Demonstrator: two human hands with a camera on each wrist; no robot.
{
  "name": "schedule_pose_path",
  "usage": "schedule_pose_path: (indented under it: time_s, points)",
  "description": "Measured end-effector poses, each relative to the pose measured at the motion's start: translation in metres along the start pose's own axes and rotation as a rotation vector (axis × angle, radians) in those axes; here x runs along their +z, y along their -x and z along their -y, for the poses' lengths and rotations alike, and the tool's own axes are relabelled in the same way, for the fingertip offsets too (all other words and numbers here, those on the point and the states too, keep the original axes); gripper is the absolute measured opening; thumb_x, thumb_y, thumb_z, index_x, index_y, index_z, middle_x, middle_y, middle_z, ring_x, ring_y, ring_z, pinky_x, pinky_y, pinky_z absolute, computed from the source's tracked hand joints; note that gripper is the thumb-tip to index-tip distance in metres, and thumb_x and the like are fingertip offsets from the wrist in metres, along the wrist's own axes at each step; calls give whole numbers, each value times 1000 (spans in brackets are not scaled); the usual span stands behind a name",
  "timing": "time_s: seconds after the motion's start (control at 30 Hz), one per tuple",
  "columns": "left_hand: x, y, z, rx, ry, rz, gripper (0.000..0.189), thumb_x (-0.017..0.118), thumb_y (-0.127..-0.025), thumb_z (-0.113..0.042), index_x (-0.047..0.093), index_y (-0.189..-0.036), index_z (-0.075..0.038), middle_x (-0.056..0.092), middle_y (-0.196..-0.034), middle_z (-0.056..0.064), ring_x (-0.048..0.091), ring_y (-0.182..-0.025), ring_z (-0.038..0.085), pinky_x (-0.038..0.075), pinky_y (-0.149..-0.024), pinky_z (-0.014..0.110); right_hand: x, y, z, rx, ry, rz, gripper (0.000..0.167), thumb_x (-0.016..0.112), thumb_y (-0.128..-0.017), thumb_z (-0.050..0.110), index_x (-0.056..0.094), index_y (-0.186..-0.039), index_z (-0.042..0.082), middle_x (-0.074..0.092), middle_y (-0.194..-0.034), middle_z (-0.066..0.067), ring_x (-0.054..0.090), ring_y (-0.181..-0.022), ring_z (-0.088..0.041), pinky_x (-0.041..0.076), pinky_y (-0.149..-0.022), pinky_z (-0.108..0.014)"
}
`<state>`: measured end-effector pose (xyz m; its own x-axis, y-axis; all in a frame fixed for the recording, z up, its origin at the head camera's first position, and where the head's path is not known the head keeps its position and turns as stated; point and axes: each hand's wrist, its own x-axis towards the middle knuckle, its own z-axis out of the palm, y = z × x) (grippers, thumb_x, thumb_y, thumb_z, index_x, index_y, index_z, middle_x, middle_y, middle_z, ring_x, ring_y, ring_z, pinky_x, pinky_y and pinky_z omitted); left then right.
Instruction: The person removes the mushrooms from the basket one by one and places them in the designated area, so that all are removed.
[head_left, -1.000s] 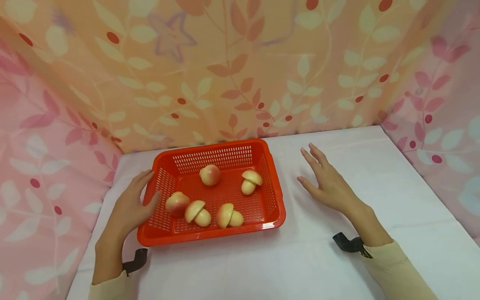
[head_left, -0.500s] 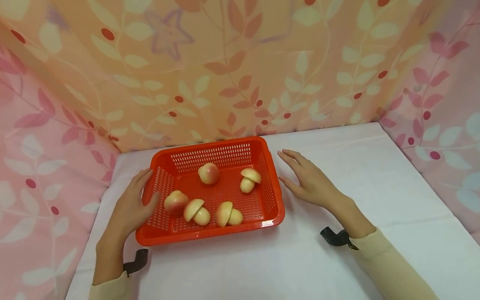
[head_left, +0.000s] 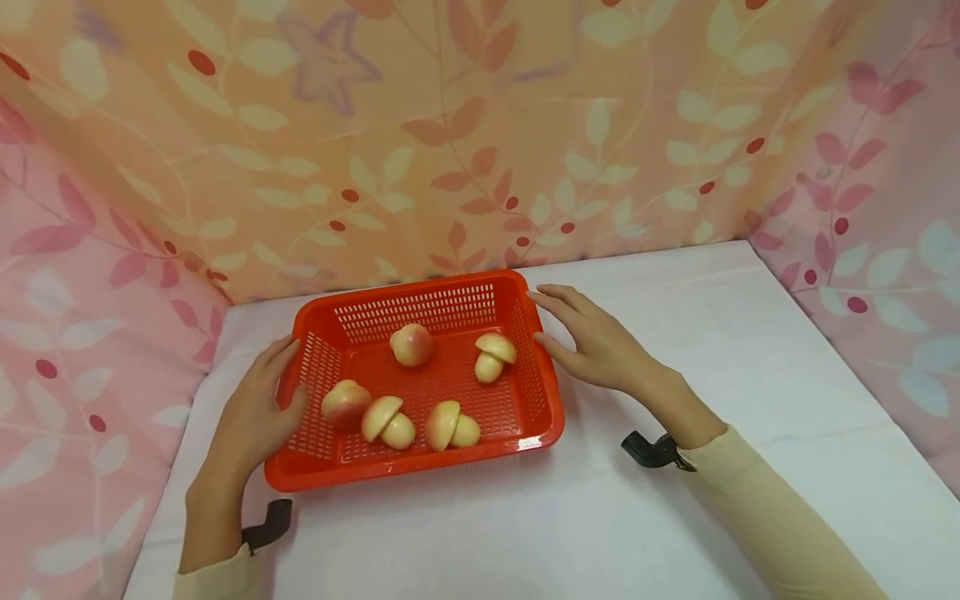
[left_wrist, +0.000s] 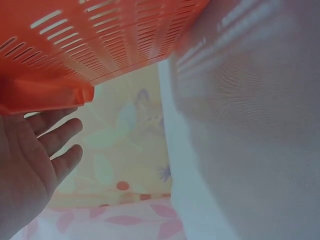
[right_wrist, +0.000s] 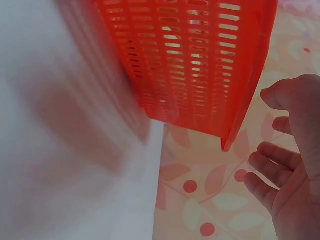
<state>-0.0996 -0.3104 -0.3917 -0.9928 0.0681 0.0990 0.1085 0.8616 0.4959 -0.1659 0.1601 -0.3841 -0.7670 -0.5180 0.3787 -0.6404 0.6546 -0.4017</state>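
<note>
Nearest are the pale sleeves [head_left: 772,508] and, at each wrist, a bent black piece: the left one [head_left: 270,525] lies in front of the basket's left corner, the right one [head_left: 649,450] well to the right of the basket. Below them spreads the white tabletop [head_left: 465,542].

The red basket [head_left: 337,476] rests on the tabletop between the two hands, its long side toward the person. The left hand [head_left: 251,417] is at its left rim, fingers extended along the outside and thumb apart from them; it grips nothing, and the pictures do not settle whether it touches the rim. The right hand [head_left: 603,346] is just beside the right rim, near the far corner, with fingers spread and slightly bent; the right wrist view shows a gap between it and the basket.

Inside, along the near side, lie a right front mushroom [head_left: 451,427], a middle front mushroom [head_left: 387,422] and a left front mushroom [head_left: 345,403]. Farther in are a right rear mushroom [head_left: 496,357], by the right wall, and a left rear mushroom [head_left: 412,345], near the far wall.

Pink side cloths [head_left: 75,333] flank the tabletop, and a peach leaf-patterned back cloth [head_left: 450,75] hangs behind it.
</note>
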Motion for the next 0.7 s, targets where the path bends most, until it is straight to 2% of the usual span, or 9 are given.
schedule_pose_path:
  time_s: [0.13,0.4,0.6,0.7]
  points:
    - [0,-2,1,5,7,-15,70,60,-98,-13,37,-164,-5,35,-171,20,35,-154,50,36,-114,80,-2,-12,10,-10,-8,16,60,71,-101,26,52,-156,12,53,-156,-15,53,-146,-32,50,-119,-53]
    - [6,-5,1,59,26,-81,66,58,-96,-8,42,-159,0,41,-167,22,39,-150,51,36,-116,76,-5,-31,24,-30,-26,99,61,70,-101,28,51,-156,11,54,-156,-15,52,-147,-35,46,-122,-56]
    - [8,2,0,48,11,-88,65,59,-95,-9,45,-158,1,43,-165,24,41,-148,52,37,-114,77,6,-38,29,-62,-1,176,60,70,-101,29,53,-154,8,56,-154,-14,57,-141,-34,48,-121,-52]
    - [6,1,-1,37,4,-79,66,59,-96,-10,42,-160,0,41,-166,24,40,-149,52,37,-114,78,9,-45,32,-62,11,208,58,69,-102,31,55,-153,8,57,-154,-14,58,-142,-33,47,-122,-51]
